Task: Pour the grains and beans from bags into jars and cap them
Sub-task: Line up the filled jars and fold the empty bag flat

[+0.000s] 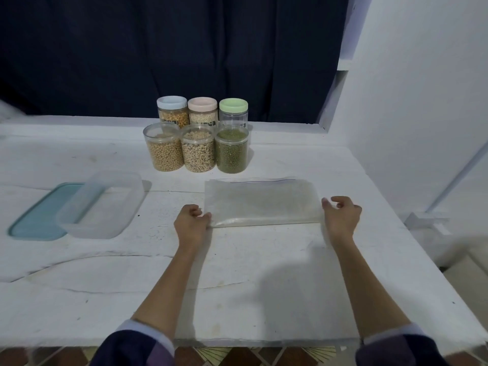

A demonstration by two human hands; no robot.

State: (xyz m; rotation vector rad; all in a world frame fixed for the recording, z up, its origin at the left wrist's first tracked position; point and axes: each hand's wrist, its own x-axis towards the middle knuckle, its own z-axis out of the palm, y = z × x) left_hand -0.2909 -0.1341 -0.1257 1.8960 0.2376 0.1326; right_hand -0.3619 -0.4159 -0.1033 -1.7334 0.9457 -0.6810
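An empty clear zip bag [261, 202] lies flat on the white table [237, 286]. My left hand [192, 223] pinches its near-left corner. My right hand [342, 216] holds its right edge with curled fingers. Behind the bag stand six jars in two rows. The front row has no lids: a jar of pale round beans [163, 147], a jar of mixed beans [198, 149] and a jar of green beans [232, 149]. The back row is capped: a white-lidded jar [172, 107], a pink-lidded jar [202, 108] and a green-lidded jar [233, 109] that looks empty.
At the left, a clear plastic box [100, 204] rests partly on a teal lid [34, 220]. A dark curtain [171, 48] hangs behind the table and a white wall [409, 101] rises at the right. The table's near edge runs just before my sleeves.
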